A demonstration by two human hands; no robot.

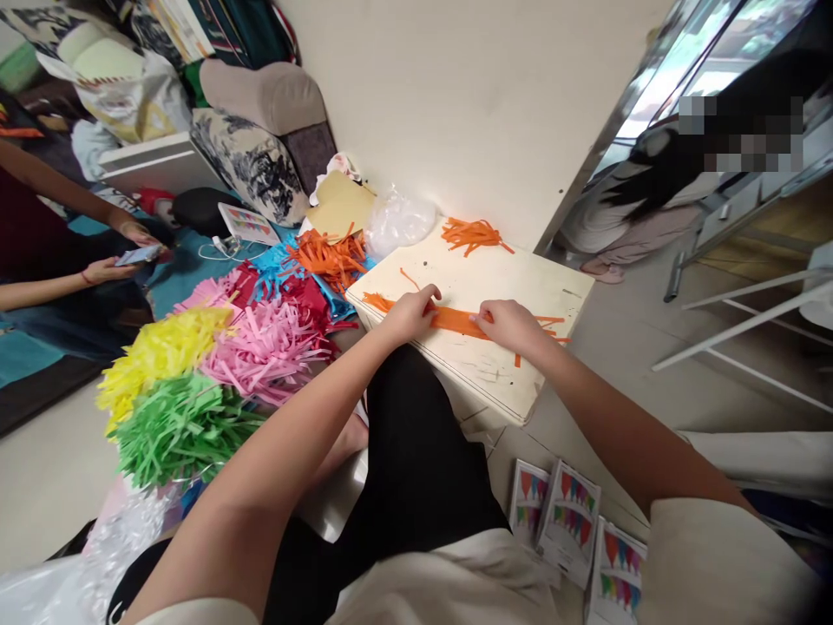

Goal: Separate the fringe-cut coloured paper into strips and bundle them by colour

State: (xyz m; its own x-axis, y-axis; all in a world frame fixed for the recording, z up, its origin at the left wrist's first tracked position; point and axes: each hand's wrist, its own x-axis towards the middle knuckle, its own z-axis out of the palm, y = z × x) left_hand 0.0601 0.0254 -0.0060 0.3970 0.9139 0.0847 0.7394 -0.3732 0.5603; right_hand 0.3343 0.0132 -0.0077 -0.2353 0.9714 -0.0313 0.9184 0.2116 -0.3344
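Head view: the left arm [292, 417] and right arm [605, 408] are stretched forward and angled inward over a cream stool [478, 369]. Across its near half, orange paper [457, 321] is laid, fringed at both ends. By the right hand [509, 325], knuckles up and fingers curled under, the paper is pinched. The left hand [414, 314] is rested at the paper's left part, thumb and forefinger curved apart; whether anything is gripped there cannot be told. On the far side, an orange tassel [475, 234] is placed.
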